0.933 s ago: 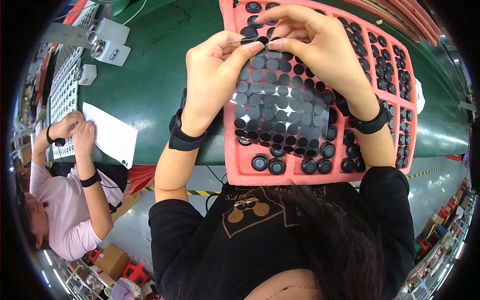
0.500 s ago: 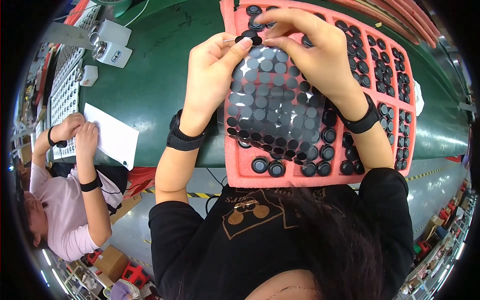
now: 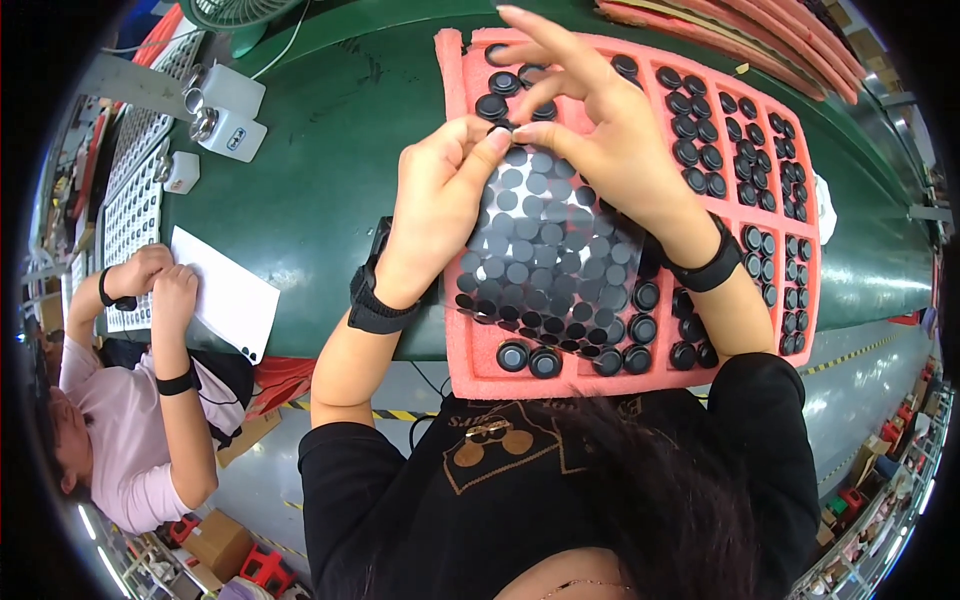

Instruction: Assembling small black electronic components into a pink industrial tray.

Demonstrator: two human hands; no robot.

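Note:
My left hand (image 3: 445, 200) is closed, its thumb and fingers gripping the upper edge of a clear sheet of black round stickers (image 3: 548, 255). The sheet hangs toward me over a pink foam tray (image 3: 735, 205). At that same edge my right hand (image 3: 610, 135) pinches with thumb and index finger, the other fingers raised. A small dark disc shows at the fingertips, mostly covered by them. Under and around the sheet, black round parts (image 3: 685, 125) sit in groups in the tray's compartments; some near ones (image 3: 513, 355) show grey centres.
Stacked pink foam sheets (image 3: 730, 40) lie at the far right. At left are white metal-capped bottles (image 3: 235, 135), a white paper (image 3: 225, 290), a white tray of small parts (image 3: 130, 215) and a fan (image 3: 235, 12). A co-worker (image 3: 140, 420) sits at the left, hands together by the paper.
Both my hands and the sheet sit a little lower in view. My right thumb and index finger have closed together beside my left thumb, and the dark disc there is now more covered.

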